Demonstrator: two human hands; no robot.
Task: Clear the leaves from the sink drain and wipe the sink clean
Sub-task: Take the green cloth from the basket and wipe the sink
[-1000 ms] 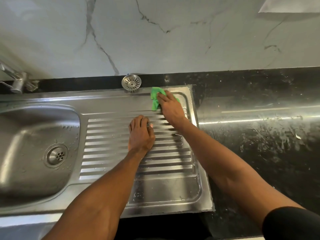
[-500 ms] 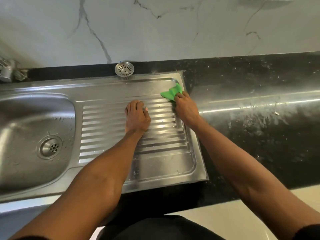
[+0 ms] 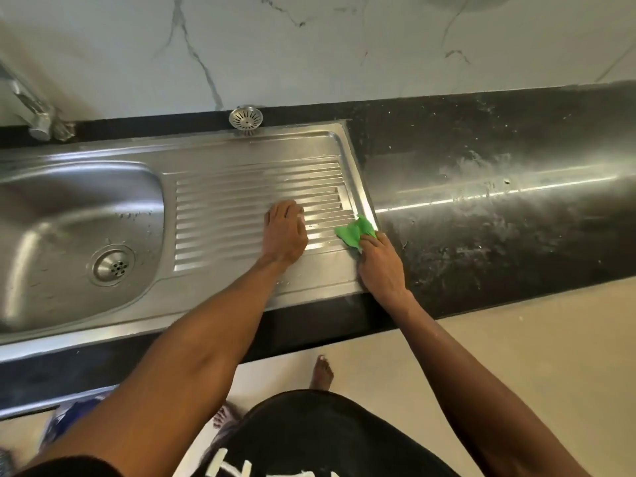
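Observation:
A stainless steel sink point(image 3: 79, 215) has its basin on the left and a ribbed drainboard point(image 3: 234, 197) on the right. The drain point(image 3: 115, 266) in the basin shows no leaves. My right hand point(image 3: 380, 266) presses a green cloth point(image 3: 354, 232) onto the drainboard's right rim, near the front corner. My left hand point(image 3: 284, 232) rests flat on the ribs with its fingers together and nothing in it. A round metal strainer point(image 3: 246, 118) lies at the back edge of the sink, against the wall.
A black stone counter point(image 3: 499, 187) with pale smears runs to the right of the sink. The tap point(image 3: 34, 111) stands at the back left. A marble wall point(image 3: 309, 53) rises behind. The beige floor point(image 3: 516, 356) and my bare feet show below the counter edge.
My right hand has drawn the green cloth from the drainboard's back right corner along the right rim toward the front. My left hand has stayed on the ribs. The view has tipped downward.

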